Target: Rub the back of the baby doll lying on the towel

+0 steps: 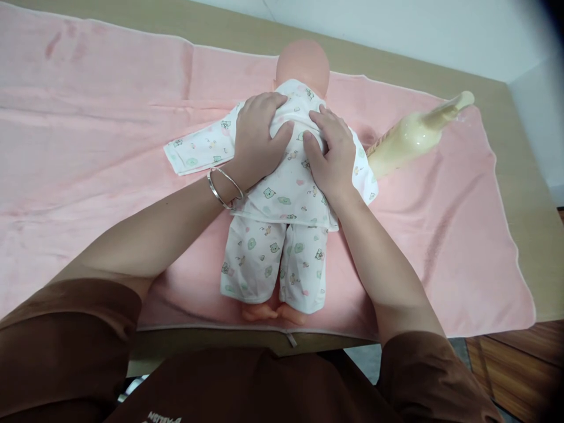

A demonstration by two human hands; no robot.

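Observation:
A baby doll (303, 61) lies face down, its bald head pointing away from me. It wears a white printed top (286, 188) and matching trousers (255, 252), with its bare feet (259, 311) toward me. My left hand (259, 138) rests flat on the left side of the doll's upper back, thumb spread. On the right side, my right hand (332, 153) lies on the back too, fingers and thumb apart. Neither hand grips anything. A silver bangle circles my left wrist.
Beneath the doll spreads a pink blanket (449, 247) on a wooden table (524, 147). To the right, a bottle of pale yellow liquid with a pump top (409, 135) lies on its side, close to the doll's right sleeve. A white wall stands behind the table.

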